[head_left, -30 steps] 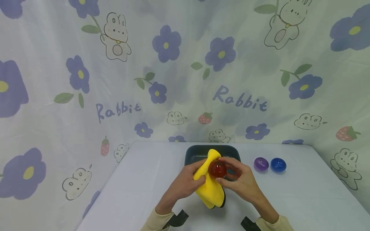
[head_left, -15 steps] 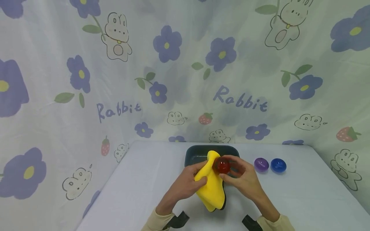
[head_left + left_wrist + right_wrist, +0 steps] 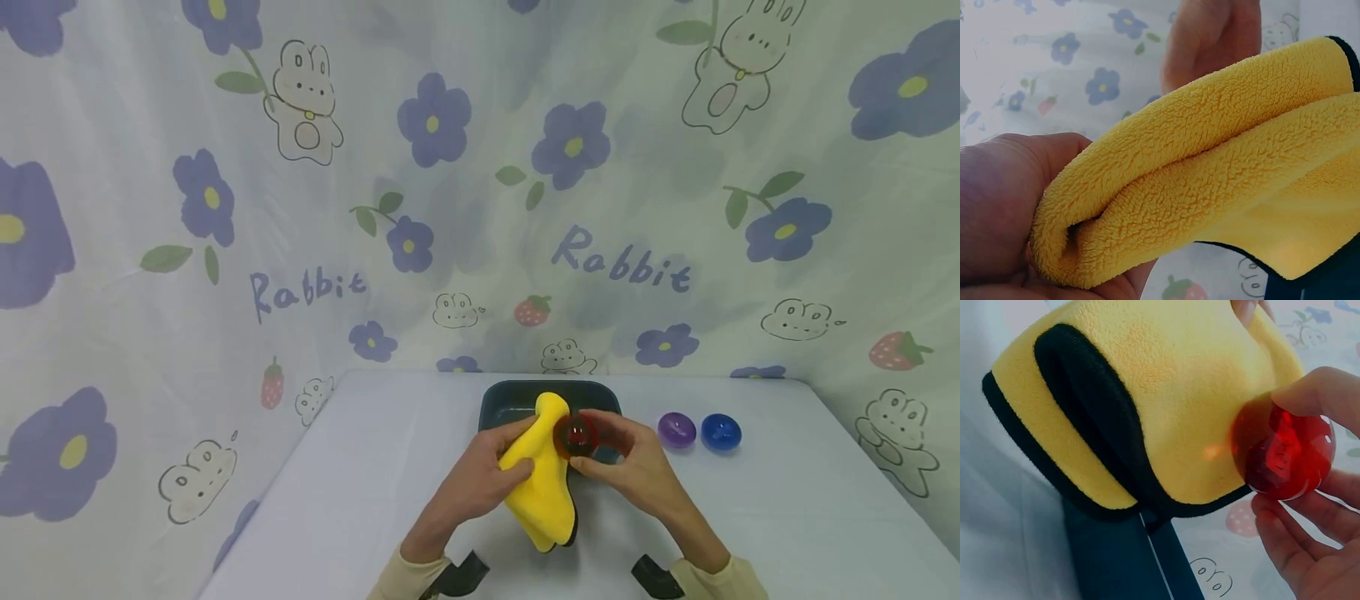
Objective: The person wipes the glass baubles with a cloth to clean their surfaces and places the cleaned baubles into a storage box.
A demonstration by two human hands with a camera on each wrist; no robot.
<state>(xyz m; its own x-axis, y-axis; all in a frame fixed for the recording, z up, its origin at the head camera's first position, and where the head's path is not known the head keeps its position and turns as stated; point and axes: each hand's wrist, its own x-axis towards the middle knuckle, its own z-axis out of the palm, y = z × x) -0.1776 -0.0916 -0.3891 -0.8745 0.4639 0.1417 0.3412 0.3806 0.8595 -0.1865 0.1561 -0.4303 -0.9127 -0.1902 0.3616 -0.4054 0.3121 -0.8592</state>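
Note:
My left hand (image 3: 483, 471) grips a folded yellow cloth (image 3: 543, 492) with dark edging, which hangs down toward the table. In the left wrist view the fluffy cloth (image 3: 1210, 150) is bunched in the palm. My right hand (image 3: 637, 458) pinches a see-through red ball (image 3: 576, 436) between thumb and fingertips, just right of the cloth. Seen from the right wrist, the red ball (image 3: 1285, 450) overlaps the edge of the yellow cloth (image 3: 1191, 412); whether they touch I cannot tell. Behind the hands stands a dark tray (image 3: 510, 400), partly hidden by them and the cloth.
A purple ball-like piece (image 3: 677, 430) and a blue one (image 3: 722, 432) lie side by side on the white table (image 3: 360, 483), right of the tray. A patterned curtain (image 3: 480, 183) hangs behind and at the sides.
The red ball has shifted slightly right from in front of the cloth to its edge, turning in my right fingers. The cloth's lower end has swung a little left.

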